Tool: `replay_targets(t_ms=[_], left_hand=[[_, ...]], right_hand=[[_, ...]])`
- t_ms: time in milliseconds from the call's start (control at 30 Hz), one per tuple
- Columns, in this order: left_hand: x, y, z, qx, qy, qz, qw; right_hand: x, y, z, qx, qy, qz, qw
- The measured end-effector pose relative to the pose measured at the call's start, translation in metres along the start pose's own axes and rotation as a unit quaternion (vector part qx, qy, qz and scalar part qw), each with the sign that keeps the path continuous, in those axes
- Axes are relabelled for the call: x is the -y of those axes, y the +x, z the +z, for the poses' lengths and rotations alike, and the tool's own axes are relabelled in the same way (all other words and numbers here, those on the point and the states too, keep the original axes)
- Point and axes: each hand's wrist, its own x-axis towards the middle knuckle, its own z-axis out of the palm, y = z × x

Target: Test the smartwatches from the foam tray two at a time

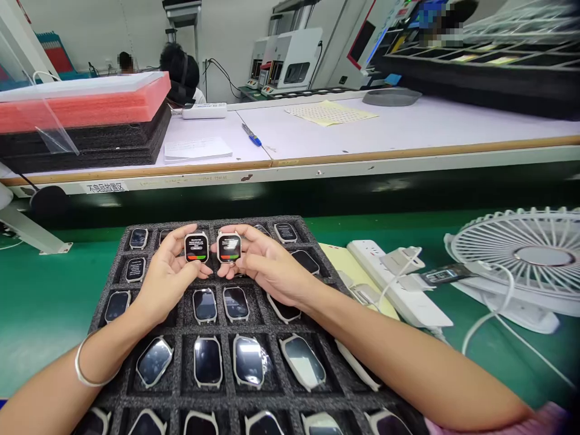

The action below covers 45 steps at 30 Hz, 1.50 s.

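Observation:
My left hand (174,266) holds a smartwatch (196,246) by its edges, its lit screen facing me. A second smartwatch (229,246) is gripped in my right hand (258,257), close beside the first. Both screens show white text above a red and green bar. Beneath my hands lies a black foam tray (229,338) with square pockets, most of those in sight holding a strapless watch body. One such watch body (208,360) has a dark screen, while another in the tray (136,269) shows lit text. My hands and forearms hide some pockets.
A white power strip (399,284) with chargers and cables stands right of the tray, near a white fan (534,257). The raised shelf (312,142) carries foam sheets (86,115), papers (198,150) and a blue pen (251,135). People sit beyond it.

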Motion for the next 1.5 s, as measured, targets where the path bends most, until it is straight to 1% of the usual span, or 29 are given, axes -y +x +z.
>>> replay_targets(t_ms=[400,567,667,1333,1500], left_hand=[[0.0018,0.0025,0.0009,0.020,0.009,0.009,1.000],[-0.0006,0.0004,0.0020,0.016,0.024,-0.004,1.000],[-0.0009,0.0004,0.0015,0.018,0.028,-0.011,0.999],[0.0004,0.0002,-0.0004,0.021,0.004,-0.040,0.999],[0.0001,0.0003,0.0005,0.020,0.008,-0.035,0.999]], right_hand=[[-0.0033,0.0008,-0.0025,0.017,-0.004,-0.005,1.000],[-0.0026,-0.0002,-0.0020,0.006,-0.021,-0.004,1.000],[-0.0032,-0.0004,-0.0019,0.010,-0.030,0.002,1.000],[-0.0047,0.0018,-0.0036,0.017,-0.030,0.013,0.999],[-0.0046,0.0011,-0.0042,0.016,-0.026,0.012,0.999]])
